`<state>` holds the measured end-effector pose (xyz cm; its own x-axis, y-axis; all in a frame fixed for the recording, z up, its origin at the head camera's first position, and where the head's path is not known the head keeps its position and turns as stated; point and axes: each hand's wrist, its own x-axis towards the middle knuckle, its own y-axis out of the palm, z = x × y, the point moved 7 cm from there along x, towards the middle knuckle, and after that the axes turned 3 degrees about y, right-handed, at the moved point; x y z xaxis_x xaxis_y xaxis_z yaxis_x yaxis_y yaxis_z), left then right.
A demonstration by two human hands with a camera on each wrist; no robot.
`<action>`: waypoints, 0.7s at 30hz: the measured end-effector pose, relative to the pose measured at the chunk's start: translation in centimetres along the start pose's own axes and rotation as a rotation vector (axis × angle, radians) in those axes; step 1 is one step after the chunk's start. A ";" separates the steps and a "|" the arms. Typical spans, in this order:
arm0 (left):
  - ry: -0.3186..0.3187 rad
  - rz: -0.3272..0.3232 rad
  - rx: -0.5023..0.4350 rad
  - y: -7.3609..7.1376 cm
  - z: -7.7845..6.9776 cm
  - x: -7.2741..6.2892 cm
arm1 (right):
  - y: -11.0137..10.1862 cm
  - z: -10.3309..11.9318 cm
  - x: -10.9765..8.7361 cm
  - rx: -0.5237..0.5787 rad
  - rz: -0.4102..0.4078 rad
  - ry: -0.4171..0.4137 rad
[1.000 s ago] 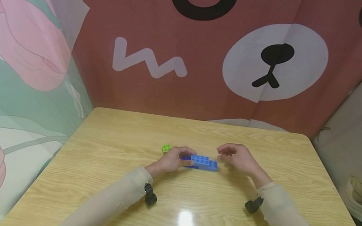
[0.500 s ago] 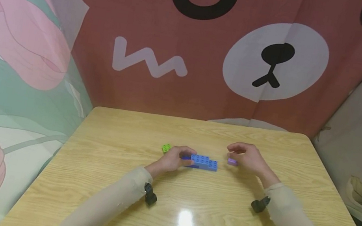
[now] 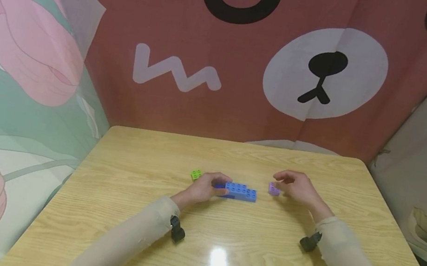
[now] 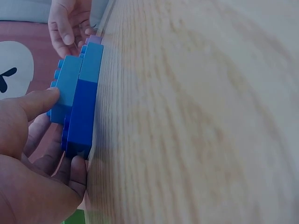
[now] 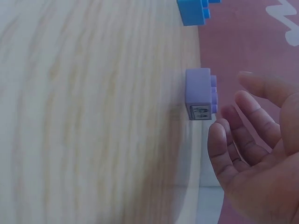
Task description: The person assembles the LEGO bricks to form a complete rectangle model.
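Observation:
My left hand [image 3: 204, 186] holds the left end of a stack of blue toy building bricks [image 3: 236, 188] lying on the table. In the left wrist view the thumb rests against the light-blue upper brick [image 4: 67, 86]. A dark-blue brick [image 4: 84, 119] and another light-blue brick [image 4: 92, 63] lie end to end beneath it. To the right, a small purple brick [image 5: 198, 87] with a printed side sits on the table, studs up. My right hand [image 3: 298, 188] hovers just beside and above it, fingers loosely bent, apart from the brick and holding nothing.
A small green brick [image 3: 196, 175] lies behind the left hand on the wooden table [image 3: 261, 254]. A red printed cloth [image 3: 233, 117] hangs along the table's back edge. Each wrist carries a small black camera.
My right hand has moved right, away from the blue stack, and the purple brick it was hiding now shows on the table. My left hand has stayed in place on the blue bricks.

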<state>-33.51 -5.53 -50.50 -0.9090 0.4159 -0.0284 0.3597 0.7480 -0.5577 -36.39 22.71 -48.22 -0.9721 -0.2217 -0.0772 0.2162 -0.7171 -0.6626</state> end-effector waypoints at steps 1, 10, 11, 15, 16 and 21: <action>0.000 -0.001 0.001 0.0 0.0 0.0 | 0.1 -0.1 0.0 0.001 0.005 0.003; 0.000 -0.001 0.003 0.0 0.0 0.0 | 0.7 -0.6 0.1 0.000 0.030 0.005; -0.001 -0.001 0.002 0.0 0.0 0.0 | 0.8 -0.6 0.1 -0.007 0.028 0.005; -0.007 0.002 -0.002 0.0 0.0 -0.1 | 1.0 -0.8 0.2 -0.031 0.035 0.017; -0.008 0.002 -0.003 0.0 0.0 -0.1 | 1.1 -0.9 0.3 -0.034 0.039 0.023; -0.009 0.006 -0.009 0.0 -0.1 -0.1 | 1.4 -1.2 0.5 -0.049 0.043 0.038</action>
<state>-33.40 -5.51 -50.39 -0.9087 0.4156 -0.0396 0.3671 0.7501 -0.5501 -36.66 22.39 -50.06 -0.9651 -0.2253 -0.1338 0.2536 -0.6744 -0.6935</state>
